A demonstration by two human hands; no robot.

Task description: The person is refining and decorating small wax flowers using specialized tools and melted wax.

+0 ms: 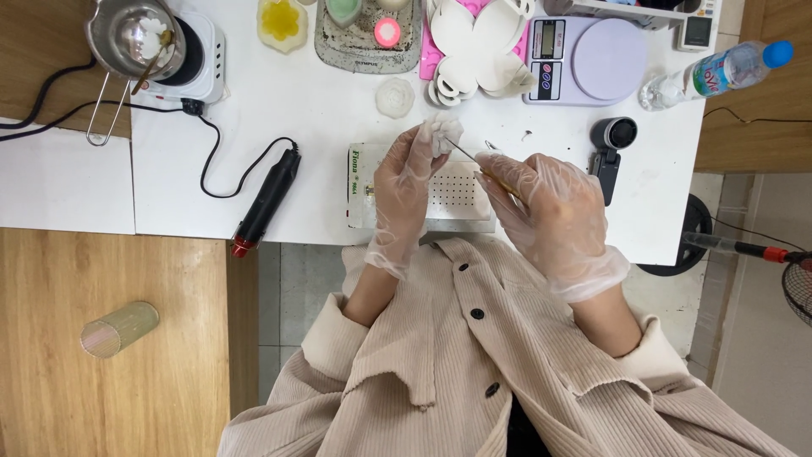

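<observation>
My left hand [404,182], in a clear plastic glove, holds a small white flower-shaped wax piece [443,133] up over the white table [321,127]. My right hand [548,207], also gloved, grips a thin metal pick [470,156] whose tip touches the white piece. Both hands hover above a white perforated box [457,195] near the table's front edge.
A black heat tool [267,200] with cord lies left of the box. At the back stand a small hotplate with a metal pot [144,38], a yellow flower candle [282,21], a tray of moulds [368,34], white moulds [478,46], a digital scale [588,59], a water bottle [719,72]. A glass [118,328] lies on the wooden surface.
</observation>
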